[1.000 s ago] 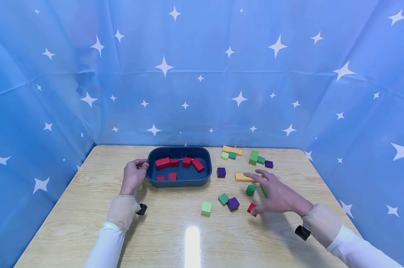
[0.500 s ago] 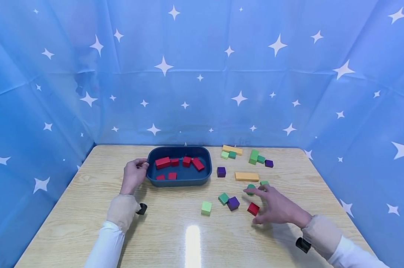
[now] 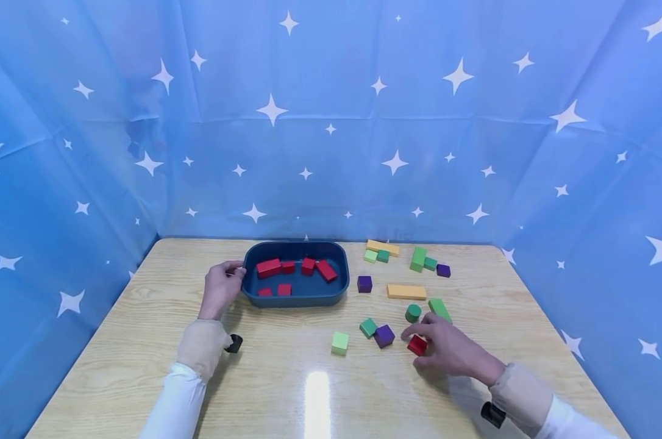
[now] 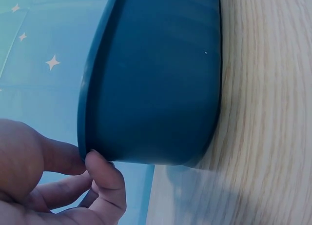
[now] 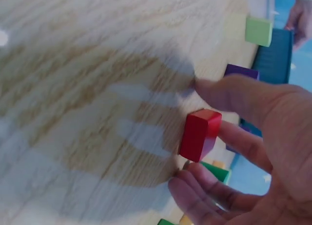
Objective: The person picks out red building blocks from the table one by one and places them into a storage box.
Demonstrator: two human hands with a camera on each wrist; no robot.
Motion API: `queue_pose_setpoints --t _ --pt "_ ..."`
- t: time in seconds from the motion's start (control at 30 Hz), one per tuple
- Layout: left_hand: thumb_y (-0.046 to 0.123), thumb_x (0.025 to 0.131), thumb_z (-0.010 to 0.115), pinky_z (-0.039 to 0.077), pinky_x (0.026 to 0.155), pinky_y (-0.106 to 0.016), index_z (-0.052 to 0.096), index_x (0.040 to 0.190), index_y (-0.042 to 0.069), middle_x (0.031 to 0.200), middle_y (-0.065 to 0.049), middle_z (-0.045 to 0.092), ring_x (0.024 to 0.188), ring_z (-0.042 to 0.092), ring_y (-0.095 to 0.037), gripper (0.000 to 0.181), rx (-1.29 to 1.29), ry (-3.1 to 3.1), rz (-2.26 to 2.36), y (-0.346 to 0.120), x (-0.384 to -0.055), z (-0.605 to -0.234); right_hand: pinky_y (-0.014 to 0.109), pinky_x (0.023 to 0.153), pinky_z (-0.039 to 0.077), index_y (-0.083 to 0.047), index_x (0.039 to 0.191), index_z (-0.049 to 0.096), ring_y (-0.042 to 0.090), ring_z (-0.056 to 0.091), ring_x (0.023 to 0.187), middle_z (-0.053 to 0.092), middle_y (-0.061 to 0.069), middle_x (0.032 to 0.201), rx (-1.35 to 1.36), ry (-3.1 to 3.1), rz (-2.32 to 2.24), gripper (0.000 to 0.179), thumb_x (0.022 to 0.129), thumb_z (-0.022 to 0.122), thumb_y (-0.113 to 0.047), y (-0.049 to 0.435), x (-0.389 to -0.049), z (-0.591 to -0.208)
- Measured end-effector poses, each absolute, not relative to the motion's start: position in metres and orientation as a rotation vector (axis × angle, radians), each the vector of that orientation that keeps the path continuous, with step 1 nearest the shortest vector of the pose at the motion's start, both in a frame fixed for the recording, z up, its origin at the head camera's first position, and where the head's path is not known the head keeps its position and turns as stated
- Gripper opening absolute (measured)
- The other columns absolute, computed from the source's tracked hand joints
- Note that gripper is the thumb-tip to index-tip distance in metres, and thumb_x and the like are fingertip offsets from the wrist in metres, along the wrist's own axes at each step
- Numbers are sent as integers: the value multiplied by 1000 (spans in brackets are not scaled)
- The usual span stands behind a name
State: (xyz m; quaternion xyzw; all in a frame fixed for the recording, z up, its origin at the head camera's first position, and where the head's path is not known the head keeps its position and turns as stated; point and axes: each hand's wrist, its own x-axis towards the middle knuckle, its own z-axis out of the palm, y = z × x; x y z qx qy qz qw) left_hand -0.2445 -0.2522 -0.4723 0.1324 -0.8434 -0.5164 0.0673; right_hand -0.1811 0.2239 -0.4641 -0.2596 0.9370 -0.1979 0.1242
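Note:
On the left, a dark blue plastic bin (image 3: 294,301) holds several red blocks (image 3: 269,269). My left hand (image 3: 223,290) pinches its left rim between thumb and fingers, as the left wrist view also shows of the bin (image 4: 156,88). My right hand (image 3: 453,347) is around a red block (image 3: 417,346) lying on the table. In the right wrist view the thumb stands apart from that red block (image 5: 200,135), with fingers on its other sides. Whether a finger touches it, I cannot tell.
Near the right hand are a green cylinder (image 3: 413,313), a green block (image 3: 439,310), a purple cube (image 3: 384,336) and a yellow plank (image 3: 406,292). A light green cube (image 3: 339,343) lies further left. More blocks lie at the back right, before a starry blue curtain (image 3: 331,152).
My right hand has drawn back from over the yellow plank and come down around the red block, its fingers closer together. The left hand has stayed on the bin's rim.

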Motion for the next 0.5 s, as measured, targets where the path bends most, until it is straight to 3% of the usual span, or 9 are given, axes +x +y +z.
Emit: queue_pose_setpoints --t 0.2,0.5 --pt "13 105 50 50 66 -24 66 132 1 112 -19 66 86 60 -22 34 397 -2546 -1547 -251 -245 -472 20 67 47 -17 103 76 11 51 84 61 -2 97 -828 2768 -632 24 81 78 -6 224 -181 -467" --pt "12 104 52 49 65 -22 67 130 0 111 -20 66 88 59 -22 33 412 -2538 -1535 -252 -246 -472 21 70 49 -19 97 76 9 54 84 63 -6 95 -818 2772 -604 20 81 79 -7 223 -182 -465"
